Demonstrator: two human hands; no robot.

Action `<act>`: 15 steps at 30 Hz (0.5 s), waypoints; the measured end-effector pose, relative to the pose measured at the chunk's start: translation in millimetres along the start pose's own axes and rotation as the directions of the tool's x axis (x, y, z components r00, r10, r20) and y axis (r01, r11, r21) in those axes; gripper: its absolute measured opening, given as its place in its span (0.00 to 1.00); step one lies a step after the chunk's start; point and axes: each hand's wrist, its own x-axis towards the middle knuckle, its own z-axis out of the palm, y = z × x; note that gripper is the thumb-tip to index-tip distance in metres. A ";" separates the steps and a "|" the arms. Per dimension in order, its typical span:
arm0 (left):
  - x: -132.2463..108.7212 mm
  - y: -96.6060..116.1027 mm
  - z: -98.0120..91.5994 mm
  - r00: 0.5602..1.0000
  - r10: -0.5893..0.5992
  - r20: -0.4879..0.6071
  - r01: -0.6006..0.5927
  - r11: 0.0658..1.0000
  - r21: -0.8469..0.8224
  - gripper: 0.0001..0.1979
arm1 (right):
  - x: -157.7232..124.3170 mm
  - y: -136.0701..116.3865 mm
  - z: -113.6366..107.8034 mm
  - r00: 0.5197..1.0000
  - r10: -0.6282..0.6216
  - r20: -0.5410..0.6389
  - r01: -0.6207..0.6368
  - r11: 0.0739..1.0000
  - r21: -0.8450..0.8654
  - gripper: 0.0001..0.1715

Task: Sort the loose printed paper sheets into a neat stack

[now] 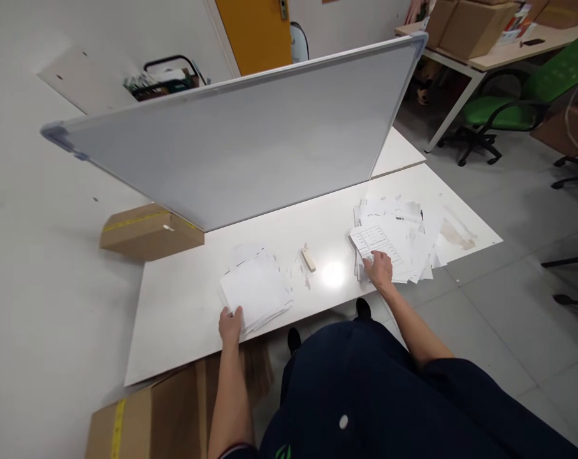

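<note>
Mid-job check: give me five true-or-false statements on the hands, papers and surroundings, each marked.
1. The left hand touches the left paper stack. True.
2. The small pale block lies on the right paper pile. False: it lies on the white table, between stack and pile.
3. The right hand is at the right paper pile. True.
4. The whiteboard lies flat. False: it stands on edge beyond the papers.
5. A green chair is right of the whiteboard. True.

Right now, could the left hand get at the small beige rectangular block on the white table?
Probably yes: a low pile of white paper lies between the left hand and the beige block, but nothing tall blocks the way.
</note>
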 end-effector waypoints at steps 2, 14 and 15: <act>-8.9 5.8 1.8 0.996 -0.038 -0.082 0.050 0.987 0.151 0.34 | 7.1 2.9 3.3 1.000 0.013 -0.024 -0.015 0.998 -0.067 0.26; -73.2 31.1 24.4 0.973 0.213 -0.089 -0.202 0.973 0.113 0.29 | 21.6 -0.9 23.5 0.994 0.105 -0.025 -0.107 0.991 -0.086 0.24; -74.1 31.7 25.1 0.969 0.229 -0.088 -0.220 0.970 0.102 0.28 | 21.7 -0.8 21.2 0.994 0.104 -0.015 -0.105 0.991 -0.080 0.23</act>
